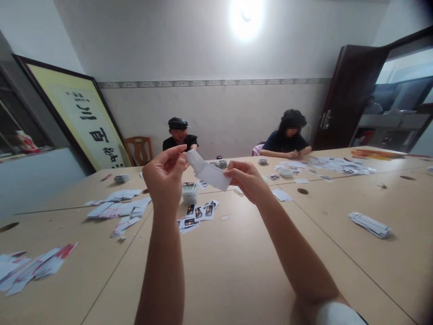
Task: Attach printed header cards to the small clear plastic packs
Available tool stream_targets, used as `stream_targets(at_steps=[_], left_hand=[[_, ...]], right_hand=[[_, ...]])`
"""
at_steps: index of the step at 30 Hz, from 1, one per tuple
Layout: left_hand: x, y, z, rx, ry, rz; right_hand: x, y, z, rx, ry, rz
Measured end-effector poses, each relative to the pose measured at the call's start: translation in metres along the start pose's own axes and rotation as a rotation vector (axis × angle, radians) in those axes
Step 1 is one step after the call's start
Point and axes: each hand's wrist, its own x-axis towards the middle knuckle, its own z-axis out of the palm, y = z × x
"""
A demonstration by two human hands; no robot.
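Note:
A white folded paper piece (213, 174) is held up above the table between both hands, its left part bent upward at a crease. My left hand (169, 169) pinches its upper left end between thumb and index finger. At the lower right end, my right hand (245, 178) pinches the paper with thumb and fingers. Below and behind it lie several small printed picture cards (199, 213) spread on the table. A stack of cards (190, 193) stands just behind them, near my left hand.
White paper strips lie in piles at the left (115, 207) and near left (37, 266). A bundle of folded papers (370, 225) rests at the right. Two people sit across the table (270, 271), with scattered papers (341, 165) by the right one. Cable holes (302, 191) pierce the tabletop.

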Motion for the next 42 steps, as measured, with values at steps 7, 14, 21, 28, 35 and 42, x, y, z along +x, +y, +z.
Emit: stream_targets(at_steps=[7, 14, 21, 28, 35, 42], left_hand=[[0.003, -0.007, -0.003, 0.211, 0.045, 0.075], [0.004, -0.009, -0.004, 0.255, 0.075, 0.101], [0.005, -0.015, -0.004, 0.355, 0.111, 0.184], [0.006, -0.019, 0.000, 0.311, 0.177, 0.141], [0.012, -0.024, 0.000, -0.040, 0.252, 0.033], [0.019, -0.025, -0.021, 0.091, 0.285, 0.113]], right_hand=[[0.001, 0.002, 0.001, -0.002, -0.012, 0.033], [0.001, 0.002, -0.001, -0.010, -0.031, 0.053], [0.001, 0.003, 0.002, 0.027, -0.021, 0.078], [0.000, 0.006, 0.006, 0.060, 0.020, 0.108], [0.003, 0.021, 0.016, 0.125, 0.029, 0.091], [0.004, 0.028, 0.017, 0.131, 0.069, 0.055]])
